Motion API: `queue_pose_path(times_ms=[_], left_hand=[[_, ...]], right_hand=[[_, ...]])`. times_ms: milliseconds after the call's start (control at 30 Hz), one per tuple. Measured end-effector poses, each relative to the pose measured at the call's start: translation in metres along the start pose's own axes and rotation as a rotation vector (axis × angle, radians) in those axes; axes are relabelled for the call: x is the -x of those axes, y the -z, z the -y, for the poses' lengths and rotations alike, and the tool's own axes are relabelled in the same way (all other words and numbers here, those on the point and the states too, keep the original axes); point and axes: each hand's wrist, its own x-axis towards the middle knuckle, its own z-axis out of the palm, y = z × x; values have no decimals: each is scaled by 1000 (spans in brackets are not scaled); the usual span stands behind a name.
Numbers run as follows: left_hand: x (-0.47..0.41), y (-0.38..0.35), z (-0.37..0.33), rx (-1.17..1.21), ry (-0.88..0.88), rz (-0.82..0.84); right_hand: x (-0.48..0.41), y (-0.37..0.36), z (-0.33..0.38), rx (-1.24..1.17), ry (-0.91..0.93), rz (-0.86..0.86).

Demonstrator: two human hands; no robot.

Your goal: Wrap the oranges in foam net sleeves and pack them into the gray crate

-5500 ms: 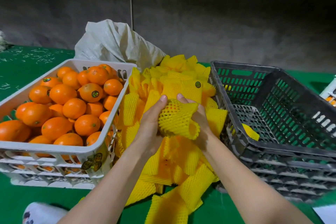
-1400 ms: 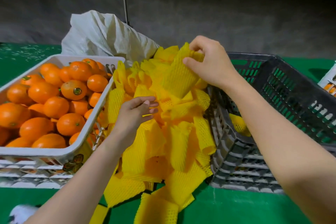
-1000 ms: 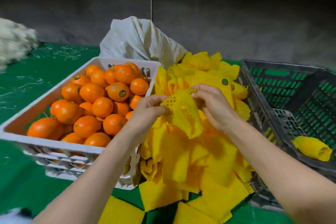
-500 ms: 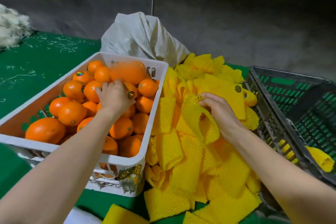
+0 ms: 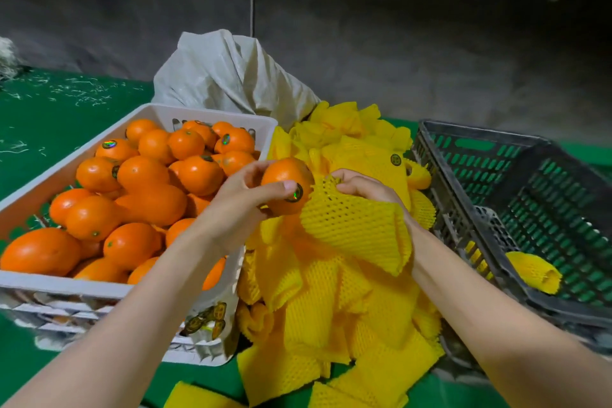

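My left hand (image 5: pixel 236 209) grips an orange (image 5: pixel 284 180) with a sticker, lifted just past the right rim of the white crate (image 5: pixel 205 114). Beside it, my right hand (image 5: pixel 367 189) pinches the open edge of a yellow foam net sleeve (image 5: pixel 354 232), which touches the orange's right side. Both are above a heap of yellow sleeves (image 5: pixel 331 301). The gray crate (image 5: pixel 463 175) stands to the right with one wrapped orange (image 5: pixel 533 272) lying in it. The white crate holds several bare oranges (image 5: pixel 149 195).
A crumpled white sack (image 5: pixel 228 76) sits behind the white crate and the sleeve heap. Everything rests on a green surface (image 5: pixel 49 109) with pale fibre scraps at the far left. A dark wall runs along the back.
My left hand has lifted an orange out of the white crate and brought it right to the sleeve. My right hand has raised the sleeve's edge to meet it.
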Motion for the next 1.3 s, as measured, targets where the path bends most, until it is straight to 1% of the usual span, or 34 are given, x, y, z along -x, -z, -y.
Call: queue_pose_path(times_ms=[100,167,233,267,300,367,433,467,533,600,667,733,800,833,933,1000,1067,1133,1300], left_hand=[[3,-22,12,94,53,-60],[5,-37,22,180,75,-103],[8,-50,35,277,109,-129],[10,-56,41,320,123,-131],[13,-61,45,366,132,-129],[18,-69,54,449,123,-111],[23,-75,61,479,99,-71],[24,-78,64,480,91,-42],[26,-83,67,510,90,12],[27,-85,69,519,113,51],[29,-85,71,395,113,84],[31,-84,73,257,58,73],[31,-86,74,260,20,22],[31,-89,73,310,34,-6],[26,-94,78,584,125,-75],[25,-94,78,640,211,-52],[25,-92,78,624,251,-22],[23,-90,78,605,241,-26],[24,-84,78,625,239,-35]], right_hand=[[12,4,3,-49,-15,41],[22,4,7,-84,-47,117],[32,4,6,-61,-39,166],[37,3,3,-28,-17,148],[41,2,0,13,18,99],[45,3,-9,89,126,-55],[46,9,-19,207,239,-219],[46,12,-24,277,278,-273],[48,18,-34,375,328,-330],[49,20,-42,409,355,-396],[52,18,-48,421,360,-471],[56,14,-53,397,356,-500],[61,6,-58,379,395,-518],[63,2,-60,399,433,-543],[67,-10,-67,514,530,-579],[64,-10,-68,521,550,-569],[57,-5,-64,472,533,-601],[48,1,-57,368,469,-610],[36,8,-52,184,267,-518]])
